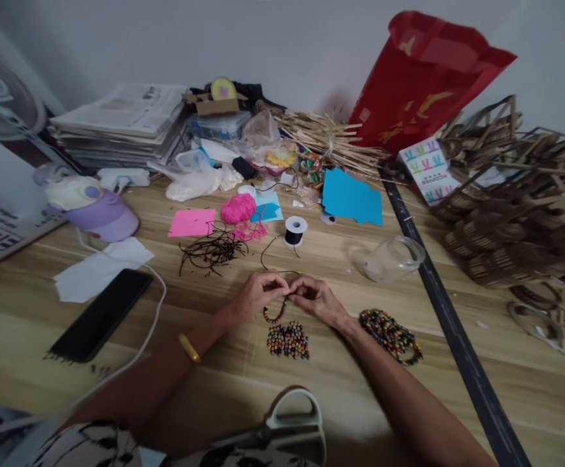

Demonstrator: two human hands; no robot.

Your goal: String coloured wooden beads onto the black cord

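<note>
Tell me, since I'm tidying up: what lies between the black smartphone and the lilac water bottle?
In the head view, white tissue paper lies between the smartphone and bottle, with a white cable alongside.

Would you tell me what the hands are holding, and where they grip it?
Both hands, left hand and right hand, pinch a beaded cord at its upper ends; the beads hang between.

Both forearms are bare, a gold bangle [189, 347] circling the left wrist, black-and-white patterned clothing [92, 447] below.

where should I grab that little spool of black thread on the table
Take the spool of black thread by its white top rim, coming straight down from above. It stands upright with clear table around it; mind the thread trailing toward the hands.
</note>
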